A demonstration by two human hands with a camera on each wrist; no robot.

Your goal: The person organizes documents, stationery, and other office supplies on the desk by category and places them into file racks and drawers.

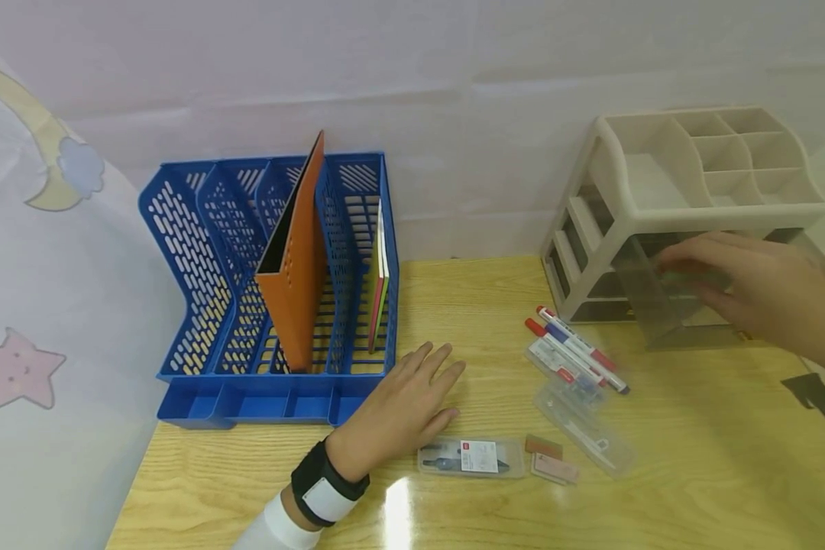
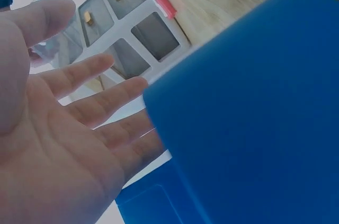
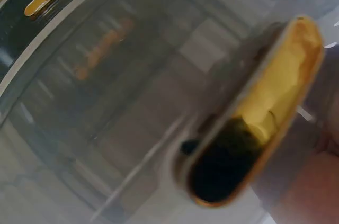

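Clear drawer (image 1: 649, 294) juts from the front of the white organizer (image 1: 701, 221), with the right hand (image 1: 749, 275) at its opening; blur hides whether those fingers grip anything. The left hand (image 1: 395, 405), fingers loosely spread, lies just beside the blue rack (image 1: 261, 406). Good work here likely means light, unhurried moves so the drawer doesn't tip.

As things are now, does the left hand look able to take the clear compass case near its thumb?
Probably yes: the compass case lies on the table close to the left hand, whose fingers look spread and hold nothing. I see nothing on it or blocking the way.
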